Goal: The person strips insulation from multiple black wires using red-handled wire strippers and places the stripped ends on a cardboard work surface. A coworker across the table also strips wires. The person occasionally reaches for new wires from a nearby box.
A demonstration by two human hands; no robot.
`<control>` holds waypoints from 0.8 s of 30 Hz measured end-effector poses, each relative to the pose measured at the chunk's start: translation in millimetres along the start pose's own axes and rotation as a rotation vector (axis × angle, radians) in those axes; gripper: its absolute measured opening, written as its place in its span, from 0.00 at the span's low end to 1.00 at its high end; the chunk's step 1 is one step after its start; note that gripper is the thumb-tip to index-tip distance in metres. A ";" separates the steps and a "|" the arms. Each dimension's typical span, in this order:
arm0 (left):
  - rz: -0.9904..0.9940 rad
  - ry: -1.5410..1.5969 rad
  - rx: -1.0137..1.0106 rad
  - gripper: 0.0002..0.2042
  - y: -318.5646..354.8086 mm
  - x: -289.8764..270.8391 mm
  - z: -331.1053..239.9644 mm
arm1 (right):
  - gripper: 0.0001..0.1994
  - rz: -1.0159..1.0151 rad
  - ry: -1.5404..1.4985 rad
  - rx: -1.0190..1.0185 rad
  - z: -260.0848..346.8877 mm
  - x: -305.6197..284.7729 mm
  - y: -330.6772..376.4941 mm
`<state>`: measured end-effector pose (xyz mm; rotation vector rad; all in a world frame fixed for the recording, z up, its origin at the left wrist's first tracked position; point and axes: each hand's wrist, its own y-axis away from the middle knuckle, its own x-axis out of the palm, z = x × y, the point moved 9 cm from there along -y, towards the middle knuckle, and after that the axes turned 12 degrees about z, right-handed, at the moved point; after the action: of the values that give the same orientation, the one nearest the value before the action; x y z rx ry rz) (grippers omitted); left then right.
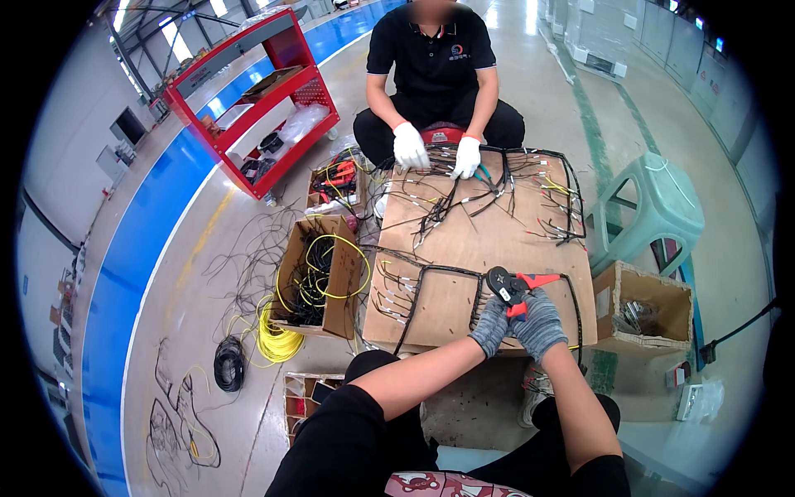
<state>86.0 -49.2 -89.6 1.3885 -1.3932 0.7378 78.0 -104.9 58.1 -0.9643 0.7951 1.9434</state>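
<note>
Gripped in my right hand (540,321) is a crimping tool (505,284) with a round black head and red handles. It is over the near edge of a wooden board (464,199). My left hand (490,326) is closed right beside the tool's lower side; whatever its fingers hold is hidden. Both hands wear grey knit gloves. A black wire harness (447,268) with several short branches lies on the board around the tool. Across from me, a person in white gloves (409,147) works on another black harness (497,153), with green-handled pliers (484,174) by one hand.
Left of the board stands a cardboard box (338,302) of wires, near a yellow wire coil (278,338) and a black coil (229,363). A red shelf cart (248,108) is farther left. At right are a green stool (658,203) and an open carton (662,302).
</note>
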 end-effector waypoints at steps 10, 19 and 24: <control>0.127 -0.082 -0.043 0.09 -2.9 26.6 1.0 | 0.15 -0.214 -0.083 -0.061 -7.9 -20.1 6.5; 0.072 -0.617 -0.052 0.08 21.6 49.2 -23.4 | 0.12 -0.193 -0.679 -0.008 -47.2 -12.8 6.7; 0.178 -0.614 -0.048 0.09 24.5 67.3 -41.2 | 0.06 -0.012 -1.298 -0.011 -40.5 -7.6 8.4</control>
<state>81.8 -31.3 -9.0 1.5359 -2.0145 0.3910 87.2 -143.8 45.4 0.3776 0.0023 2.0266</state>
